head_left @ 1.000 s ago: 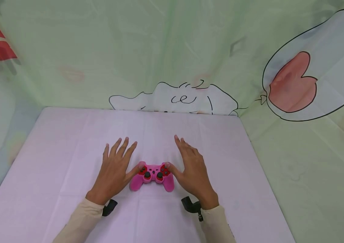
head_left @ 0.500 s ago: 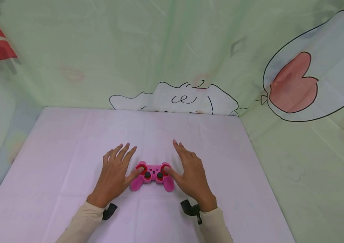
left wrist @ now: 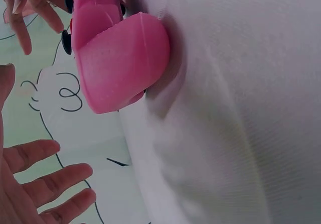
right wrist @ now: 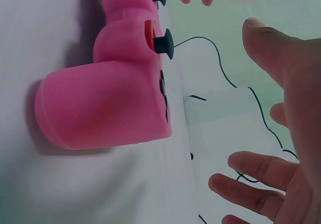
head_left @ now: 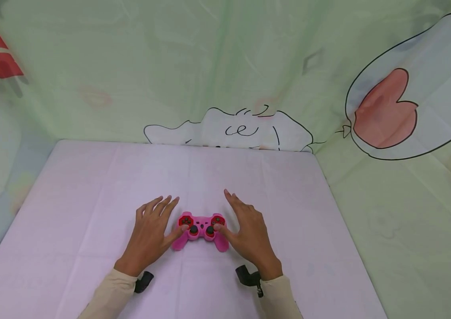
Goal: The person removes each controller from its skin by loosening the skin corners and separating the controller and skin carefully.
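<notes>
A pink game controller (head_left: 202, 223) with red button areas and two dark thumbsticks lies on the pale table. My left hand (head_left: 149, 235) hovers over its left side, fingers spread, the thumb above the left grip. On the other side my right hand (head_left: 251, 232) is held likewise, its thumb over the controller's right part. In the left wrist view the pink grip (left wrist: 120, 63) stands apart from the left fingers (left wrist: 60, 184). The right wrist view shows a gap between the controller (right wrist: 110, 103) and the right thumb (right wrist: 271, 45). Neither hand holds anything.
The pale pinkish table (head_left: 90, 199) stretches around the controller. Behind it hangs a light green curtain (head_left: 129, 66) with cartoon drawings, among them a balloon with a red heart (head_left: 384, 110). A small black mount (head_left: 248, 276) sits at each wrist.
Both hands have drawn back slightly toward the person, and their thumbs have slid lower over the controller. The left fingers bend a little more. The controller has stayed in place.
</notes>
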`<control>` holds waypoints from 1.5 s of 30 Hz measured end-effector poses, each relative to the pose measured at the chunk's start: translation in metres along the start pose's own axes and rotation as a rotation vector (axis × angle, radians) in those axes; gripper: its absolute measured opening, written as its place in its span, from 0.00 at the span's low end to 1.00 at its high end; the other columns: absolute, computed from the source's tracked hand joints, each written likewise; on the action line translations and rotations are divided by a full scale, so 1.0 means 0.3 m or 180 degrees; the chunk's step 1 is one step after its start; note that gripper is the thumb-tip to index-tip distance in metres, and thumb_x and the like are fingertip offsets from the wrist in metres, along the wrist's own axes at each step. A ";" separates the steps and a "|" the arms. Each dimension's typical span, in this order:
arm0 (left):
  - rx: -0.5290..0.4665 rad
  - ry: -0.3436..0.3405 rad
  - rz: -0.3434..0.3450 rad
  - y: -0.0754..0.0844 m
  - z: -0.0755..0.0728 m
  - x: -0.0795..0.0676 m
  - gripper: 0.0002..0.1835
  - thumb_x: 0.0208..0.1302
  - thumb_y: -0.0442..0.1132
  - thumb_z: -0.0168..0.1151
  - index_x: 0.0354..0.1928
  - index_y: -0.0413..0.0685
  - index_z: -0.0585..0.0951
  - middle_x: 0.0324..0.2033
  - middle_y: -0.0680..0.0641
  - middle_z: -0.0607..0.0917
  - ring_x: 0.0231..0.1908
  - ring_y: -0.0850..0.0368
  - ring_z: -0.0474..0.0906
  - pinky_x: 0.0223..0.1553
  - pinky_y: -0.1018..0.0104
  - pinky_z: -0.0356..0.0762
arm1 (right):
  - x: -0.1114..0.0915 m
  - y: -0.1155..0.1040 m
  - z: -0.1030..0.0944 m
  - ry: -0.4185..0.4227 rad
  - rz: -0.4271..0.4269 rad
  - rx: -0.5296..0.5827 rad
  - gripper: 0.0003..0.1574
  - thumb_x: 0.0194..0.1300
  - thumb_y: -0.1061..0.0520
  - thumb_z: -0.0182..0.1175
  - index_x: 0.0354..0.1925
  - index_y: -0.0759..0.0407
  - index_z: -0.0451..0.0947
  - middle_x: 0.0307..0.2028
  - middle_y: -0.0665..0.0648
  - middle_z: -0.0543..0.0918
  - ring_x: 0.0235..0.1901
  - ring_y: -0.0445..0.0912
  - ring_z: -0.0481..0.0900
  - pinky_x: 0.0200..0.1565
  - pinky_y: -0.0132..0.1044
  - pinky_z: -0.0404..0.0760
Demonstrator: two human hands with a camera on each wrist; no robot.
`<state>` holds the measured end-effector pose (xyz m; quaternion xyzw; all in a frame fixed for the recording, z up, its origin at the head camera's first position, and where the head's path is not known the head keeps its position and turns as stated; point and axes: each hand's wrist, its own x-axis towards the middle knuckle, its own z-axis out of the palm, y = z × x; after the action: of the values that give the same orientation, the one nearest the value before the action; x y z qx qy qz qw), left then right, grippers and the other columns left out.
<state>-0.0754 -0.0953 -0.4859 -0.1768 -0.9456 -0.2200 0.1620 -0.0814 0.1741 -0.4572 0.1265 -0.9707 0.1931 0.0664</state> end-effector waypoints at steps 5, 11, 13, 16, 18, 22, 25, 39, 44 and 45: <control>-0.0017 -0.0055 -0.0013 -0.004 0.012 -0.011 0.42 0.60 0.64 0.65 0.71 0.50 0.69 0.65 0.42 0.77 0.67 0.41 0.67 0.63 0.41 0.59 | -0.004 0.002 0.010 -0.0015 0.0000 0.0018 0.58 0.57 0.30 0.67 0.77 0.30 0.49 0.72 0.50 0.68 0.64 0.51 0.74 0.62 0.58 0.71; -0.0048 -0.0140 -0.0036 -0.004 0.021 -0.022 0.43 0.58 0.60 0.69 0.72 0.51 0.68 0.64 0.44 0.78 0.65 0.41 0.69 0.62 0.42 0.61 | -0.013 0.003 0.025 -0.0063 0.0050 0.0078 0.60 0.54 0.34 0.72 0.76 0.29 0.51 0.71 0.45 0.70 0.60 0.49 0.78 0.61 0.55 0.73; -0.0057 -0.0168 -0.0044 -0.003 0.022 -0.026 0.43 0.57 0.60 0.70 0.72 0.52 0.68 0.63 0.45 0.79 0.64 0.42 0.70 0.62 0.43 0.61 | -0.016 0.002 0.031 -0.0101 0.0074 0.0092 0.60 0.52 0.35 0.73 0.76 0.28 0.52 0.70 0.44 0.71 0.60 0.48 0.78 0.61 0.54 0.73; -0.0067 -0.0196 -0.0048 -0.003 0.028 -0.030 0.43 0.57 0.60 0.70 0.72 0.52 0.68 0.62 0.46 0.80 0.62 0.43 0.72 0.61 0.43 0.62 | -0.021 0.002 0.038 -0.0154 0.0101 0.0103 0.61 0.51 0.35 0.74 0.76 0.28 0.53 0.69 0.45 0.73 0.61 0.48 0.78 0.62 0.54 0.72; -0.0063 -0.0213 -0.0051 -0.002 0.032 -0.032 0.43 0.57 0.60 0.70 0.72 0.53 0.68 0.60 0.46 0.81 0.61 0.44 0.73 0.61 0.43 0.63 | -0.024 0.001 0.042 -0.0173 0.0107 0.0112 0.61 0.50 0.36 0.75 0.75 0.28 0.54 0.68 0.46 0.74 0.61 0.48 0.78 0.62 0.54 0.72; -0.0058 -0.0230 -0.0050 0.000 0.041 -0.037 0.44 0.55 0.60 0.72 0.71 0.53 0.69 0.58 0.46 0.83 0.58 0.46 0.75 0.60 0.44 0.64 | -0.028 0.003 0.053 -0.0203 0.0108 0.0083 0.60 0.50 0.36 0.76 0.75 0.29 0.55 0.67 0.47 0.75 0.60 0.49 0.78 0.62 0.54 0.72; -0.0060 -0.0235 -0.0039 0.002 0.046 -0.040 0.44 0.55 0.60 0.73 0.71 0.53 0.69 0.57 0.46 0.83 0.57 0.46 0.75 0.60 0.44 0.65 | -0.032 0.005 0.059 -0.0217 0.0102 0.0082 0.59 0.50 0.37 0.76 0.75 0.30 0.57 0.67 0.46 0.75 0.61 0.48 0.78 0.62 0.54 0.72; -0.0250 -0.0282 -0.0040 0.002 0.073 -0.048 0.43 0.55 0.57 0.74 0.71 0.50 0.70 0.48 0.48 0.87 0.51 0.50 0.78 0.57 0.48 0.66 | -0.039 0.009 0.091 -0.0321 0.0131 0.0041 0.53 0.50 0.39 0.77 0.72 0.35 0.65 0.57 0.48 0.84 0.49 0.45 0.81 0.59 0.50 0.74; -0.0251 -0.0244 -0.0022 -0.001 0.081 -0.049 0.43 0.54 0.56 0.75 0.70 0.50 0.71 0.46 0.48 0.88 0.49 0.50 0.79 0.55 0.49 0.67 | -0.038 0.007 0.099 -0.0395 0.0205 0.0037 0.52 0.51 0.38 0.76 0.71 0.35 0.66 0.56 0.48 0.84 0.49 0.46 0.81 0.59 0.51 0.75; -0.0253 -0.0248 -0.0029 -0.002 0.082 -0.048 0.43 0.54 0.56 0.75 0.70 0.49 0.71 0.46 0.48 0.88 0.49 0.50 0.79 0.55 0.49 0.67 | -0.038 0.007 0.099 -0.0412 0.0221 0.0046 0.52 0.51 0.38 0.76 0.71 0.34 0.66 0.56 0.49 0.84 0.50 0.46 0.81 0.59 0.50 0.75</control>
<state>-0.0684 -0.0880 -0.5125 -0.1873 -0.9424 -0.2512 0.1169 -0.0735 0.1667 -0.4872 0.1054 -0.9754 0.1937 -0.0042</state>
